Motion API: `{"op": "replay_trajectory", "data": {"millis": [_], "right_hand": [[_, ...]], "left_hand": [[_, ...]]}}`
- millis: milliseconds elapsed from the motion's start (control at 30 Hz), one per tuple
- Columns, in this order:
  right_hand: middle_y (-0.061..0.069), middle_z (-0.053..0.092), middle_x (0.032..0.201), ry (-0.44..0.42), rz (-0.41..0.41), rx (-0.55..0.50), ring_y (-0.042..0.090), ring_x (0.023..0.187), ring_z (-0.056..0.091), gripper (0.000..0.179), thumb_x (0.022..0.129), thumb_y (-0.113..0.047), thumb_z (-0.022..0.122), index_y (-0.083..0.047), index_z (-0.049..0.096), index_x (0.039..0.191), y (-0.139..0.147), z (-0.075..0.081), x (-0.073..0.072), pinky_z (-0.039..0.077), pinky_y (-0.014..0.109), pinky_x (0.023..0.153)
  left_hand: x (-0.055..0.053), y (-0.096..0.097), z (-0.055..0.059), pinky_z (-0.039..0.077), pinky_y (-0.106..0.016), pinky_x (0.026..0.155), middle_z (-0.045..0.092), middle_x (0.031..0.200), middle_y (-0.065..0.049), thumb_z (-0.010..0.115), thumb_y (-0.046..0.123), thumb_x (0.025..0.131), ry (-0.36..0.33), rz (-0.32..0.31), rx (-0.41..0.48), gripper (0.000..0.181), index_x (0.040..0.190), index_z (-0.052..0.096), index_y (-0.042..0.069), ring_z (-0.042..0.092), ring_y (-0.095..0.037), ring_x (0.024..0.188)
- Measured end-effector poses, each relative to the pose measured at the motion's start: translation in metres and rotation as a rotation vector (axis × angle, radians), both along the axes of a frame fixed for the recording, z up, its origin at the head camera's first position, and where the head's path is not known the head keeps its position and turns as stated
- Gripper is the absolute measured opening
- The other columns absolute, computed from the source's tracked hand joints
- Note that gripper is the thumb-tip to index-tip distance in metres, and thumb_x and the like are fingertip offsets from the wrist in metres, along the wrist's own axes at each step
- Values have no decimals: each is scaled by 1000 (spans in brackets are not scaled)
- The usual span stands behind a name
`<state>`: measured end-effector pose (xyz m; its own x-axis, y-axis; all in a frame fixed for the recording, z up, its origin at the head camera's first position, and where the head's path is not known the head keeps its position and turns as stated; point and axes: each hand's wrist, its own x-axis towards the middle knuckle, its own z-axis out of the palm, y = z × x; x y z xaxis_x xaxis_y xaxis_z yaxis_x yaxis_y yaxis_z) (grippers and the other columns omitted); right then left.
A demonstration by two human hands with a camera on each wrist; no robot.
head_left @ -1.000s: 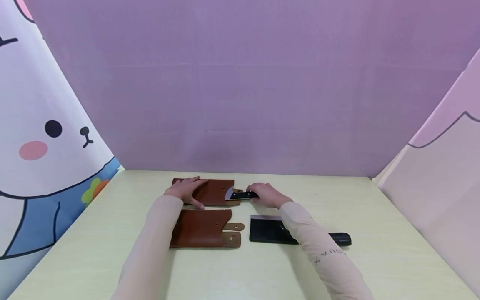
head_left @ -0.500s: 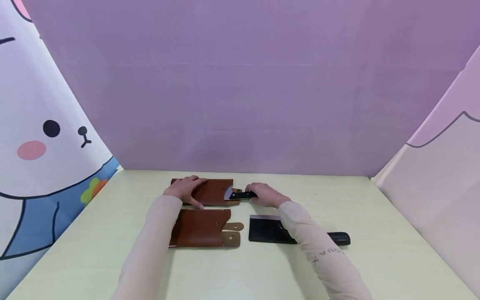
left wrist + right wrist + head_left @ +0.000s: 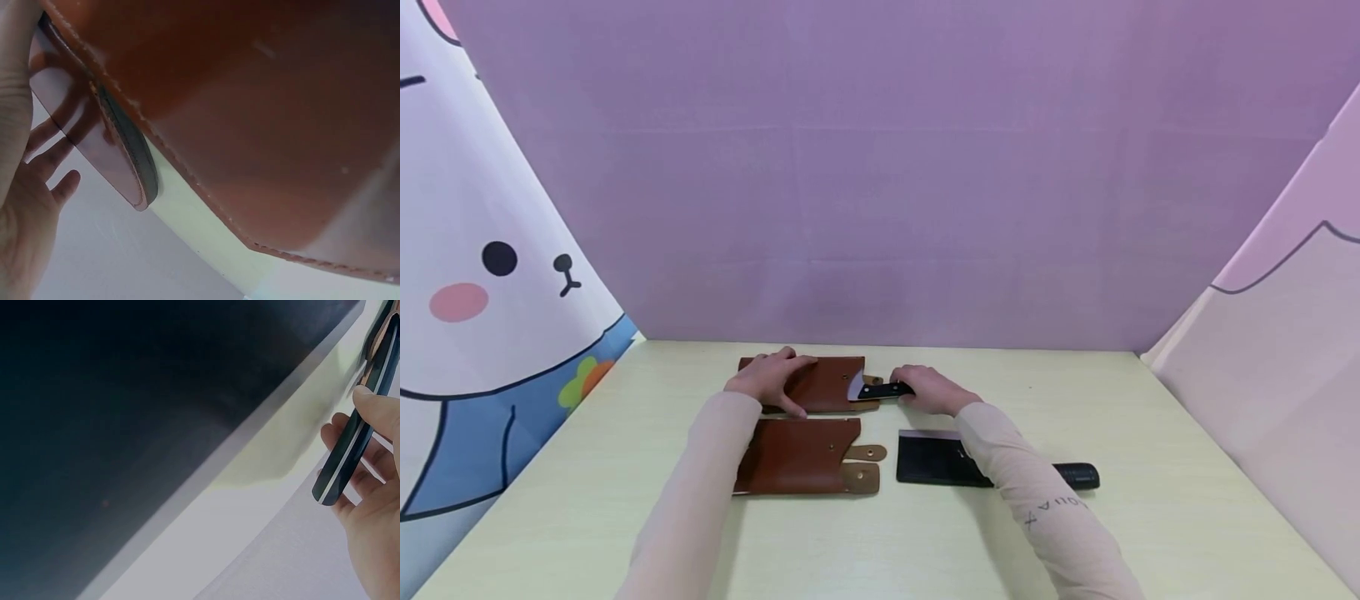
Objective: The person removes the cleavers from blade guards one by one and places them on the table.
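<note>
My left hand (image 3: 767, 379) rests across the far brown leather sheath (image 3: 831, 379), thumb near its front edge. In the left wrist view the fingers (image 3: 55, 156) are spread and lightly bent at the leather. Most of a knife's blade is hidden inside that sheath; a bit of pale blade shows at the mouth. My right hand (image 3: 932, 390) grips the black riveted handle of this knife (image 3: 883, 390). The right wrist view shows the thumb (image 3: 375, 403) on one side of the handle and the fingers round the other.
A second brown sheath (image 3: 805, 454) lies nearer, its two snap straps pointing right. To its right is a black-bladed cleaver (image 3: 932, 460) with a pale edge, partly covered by the right forearm. A purple backdrop (image 3: 880, 183) stands behind the pale table (image 3: 850, 550).
</note>
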<state>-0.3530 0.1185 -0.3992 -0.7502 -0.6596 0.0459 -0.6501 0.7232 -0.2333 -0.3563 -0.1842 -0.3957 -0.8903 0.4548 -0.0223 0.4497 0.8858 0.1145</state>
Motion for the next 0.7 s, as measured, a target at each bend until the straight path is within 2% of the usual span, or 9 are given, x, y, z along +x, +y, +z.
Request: {"op": "replay_trajectory", "data": {"millis": [133, 333, 700], "right_hand": [[9, 61, 107, -12, -17, -10, 23, 101, 58, 23, 87, -7, 60, -5, 58, 110, 0, 1, 1, 45, 38, 89], [8, 61, 106, -6, -23, -22, 22, 99, 58, 23, 87, -7, 60, -6, 58, 110, 1, -1, 0, 45, 38, 88], [8, 62, 102, 64, -25, -51, 23, 96, 58, 21, 86, -2, 57, -6, 58, 107, 5, 4, 1, 45, 40, 87]], "left_hand": [[-2, 0, -2, 40, -50, 89, 45, 122, -11, 75, 62, 57, 21, -8, 0, 99, 140, 37, 25, 50, -27, 102], [2, 0, 2, 36, -53, 93, 45, 120, -13, 75, 64, 56, 62, -29, -27, 100, 139, 39, 24, 50, -29, 104], [5, -2, 11, 32, -55, 96, 44, 119, -15, 75, 64, 54, 106, -46, -3, 102, 139, 40, 21, 47, -31, 108]]}}
